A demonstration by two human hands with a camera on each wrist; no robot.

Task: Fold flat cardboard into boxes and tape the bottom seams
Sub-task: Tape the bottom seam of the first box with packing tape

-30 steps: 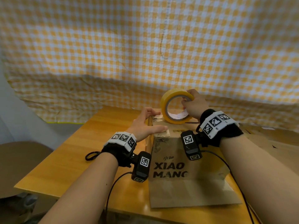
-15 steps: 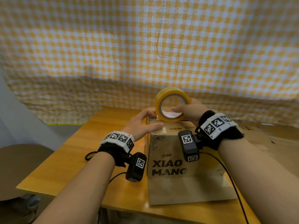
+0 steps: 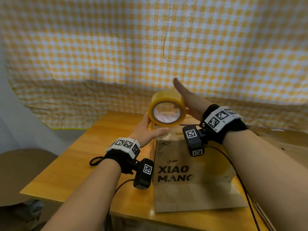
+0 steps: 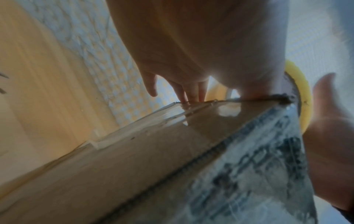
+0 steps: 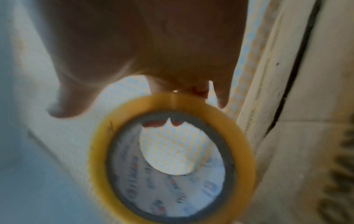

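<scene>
A brown cardboard box [image 3: 191, 180] printed XIAO MANG stands upright on the wooden table [image 3: 100, 147]. My left hand [image 3: 148, 130] steadies its top left corner, thumb flat on the top face and straight fingers down the far side; in the left wrist view the left hand [image 4: 191, 45] touches the box [image 4: 172, 166] at its edge. My right hand [image 3: 190, 100] holds a yellow tape roll [image 3: 166, 97] just above the box top, thumb sticking up. In the right wrist view the right hand [image 5: 143, 45] has fingertips hooked inside the core of the tape roll [image 5: 172, 100].
A yellow checked cloth [image 3: 150, 47] hangs behind the table. Flat cardboard [image 3: 283, 144] lies at the right. A round brown surface [image 3: 25, 172] sits low at the left. Black cables run from both wrist cameras across the table front.
My right hand has turned the tape roll and lifted its thumb off the rim, so the roll now hangs on the fingers. My left hand has slid up toward the roll.
</scene>
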